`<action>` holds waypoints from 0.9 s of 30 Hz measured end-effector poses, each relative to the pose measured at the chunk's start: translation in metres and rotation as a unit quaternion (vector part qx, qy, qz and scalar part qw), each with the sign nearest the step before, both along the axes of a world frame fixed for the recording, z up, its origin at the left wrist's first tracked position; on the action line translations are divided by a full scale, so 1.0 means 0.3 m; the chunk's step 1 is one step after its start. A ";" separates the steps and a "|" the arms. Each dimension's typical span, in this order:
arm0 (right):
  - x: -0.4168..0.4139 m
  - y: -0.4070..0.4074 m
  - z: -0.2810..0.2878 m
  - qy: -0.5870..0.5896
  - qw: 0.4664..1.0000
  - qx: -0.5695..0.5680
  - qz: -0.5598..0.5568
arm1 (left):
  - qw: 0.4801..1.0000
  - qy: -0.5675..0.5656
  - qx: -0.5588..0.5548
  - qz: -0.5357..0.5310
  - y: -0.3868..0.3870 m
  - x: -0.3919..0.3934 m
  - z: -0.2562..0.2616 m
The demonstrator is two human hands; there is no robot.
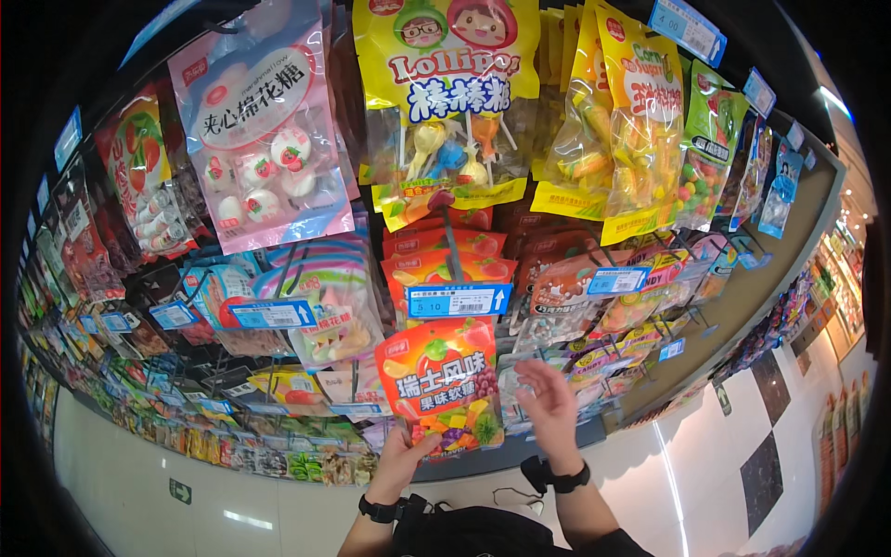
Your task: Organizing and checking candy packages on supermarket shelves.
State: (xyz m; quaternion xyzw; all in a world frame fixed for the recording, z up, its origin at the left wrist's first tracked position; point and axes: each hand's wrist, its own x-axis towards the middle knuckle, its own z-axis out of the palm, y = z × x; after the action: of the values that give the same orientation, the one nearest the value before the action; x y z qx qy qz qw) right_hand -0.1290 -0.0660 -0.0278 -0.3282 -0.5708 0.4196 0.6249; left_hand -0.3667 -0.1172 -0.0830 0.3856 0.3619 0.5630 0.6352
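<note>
A red-orange bag of fruit soft candy point(442, 390) is upright before me, with colourful candy cubes showing near its bottom. My left hand point(404, 452) grips its lower left corner, thumb across the front. To the right of the bag, my right hand point(546, 400) is raised with its fingers apart and nothing in it. Just above the bag is a blue price tag point(459, 300) at the front of a hook. Behind that tag hang several similar red-orange candy bags point(445, 268).
Overhead hang a lollipop bag point(445, 104), a pink marshmallow bag point(268, 132) and yellow corn candy bags point(644, 132). Metal hooks with price tags point(273, 315) jut from the rack. Lower rows hold more bagged sweets point(310, 466). Below is a pale tiled floor point(230, 508).
</note>
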 end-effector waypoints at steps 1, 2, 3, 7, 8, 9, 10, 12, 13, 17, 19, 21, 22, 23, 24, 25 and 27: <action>-0.001 0.011 0.056 0.096 0.994 -0.004 0.052 | 1.000 0.010 0.004 -0.008 0.008 -0.010 0.000; 0.004 0.015 0.119 0.095 0.994 -0.003 0.054 | 1.000 0.018 0.009 -0.019 0.015 -0.016 0.001; 0.012 0.019 0.185 0.194 0.959 -0.049 0.203 | 1.000 0.016 0.011 -0.016 0.025 -0.018 0.005; -0.033 0.056 0.292 0.140 0.916 -0.059 0.371 | 1.000 0.008 0.007 -0.018 0.067 -0.024 0.008; -0.057 0.076 0.285 0.098 0.932 -0.034 0.346 | 1.000 0.000 0.015 -0.024 0.081 -0.025 0.013; -0.072 0.088 0.286 0.096 0.933 -0.032 0.346 | 0.999 -0.008 0.023 -0.032 0.094 -0.026 0.023; -0.082 0.098 0.288 0.078 0.938 -0.034 0.337 | 0.999 -0.008 0.026 -0.032 0.100 -0.022 0.035; -0.098 0.100 0.299 0.058 0.941 -0.035 0.331 | 0.999 -0.017 0.032 -0.030 0.103 -0.012 0.057; -0.105 0.092 0.309 0.044 0.949 -0.022 0.312 | 0.999 -0.017 0.033 -0.028 0.103 -0.014 0.063; -0.084 0.087 0.322 0.015 0.958 0.069 0.279 | 0.998 0.005 0.057 -0.034 0.107 -0.013 0.074; -0.079 0.084 0.363 0.021 0.954 0.068 0.291 | 0.997 0.010 0.062 -0.032 0.112 -0.012 0.082; -0.075 0.101 0.423 0.004 0.954 0.079 0.291 | 0.998 -0.011 0.059 -0.034 0.122 -0.009 0.115; -0.066 0.116 0.438 -0.008 0.954 0.083 0.289 | 0.997 -0.014 0.064 -0.032 0.123 -0.003 0.131; -0.055 0.122 0.446 -0.021 0.953 0.087 0.288 | 0.997 -0.014 0.065 -0.035 0.124 -0.001 0.133; -0.049 0.123 0.453 -0.022 0.953 0.090 0.287 | 0.998 -0.017 0.057 -0.039 0.129 -0.002 0.139; -0.044 0.121 0.460 -0.023 0.952 0.078 0.296 | 0.998 -0.020 0.048 -0.042 0.135 -0.004 0.145; -0.043 0.110 0.473 -0.026 0.950 0.067 0.304 | 0.998 -0.017 0.043 -0.048 0.147 -0.009 0.141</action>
State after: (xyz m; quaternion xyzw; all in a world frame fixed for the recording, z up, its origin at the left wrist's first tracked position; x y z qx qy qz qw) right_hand -0.1421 -0.0330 0.1142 -0.1068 -0.6862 0.5418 0.4734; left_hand -0.3695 -0.0730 -0.0407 0.4195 0.3080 0.5534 0.6504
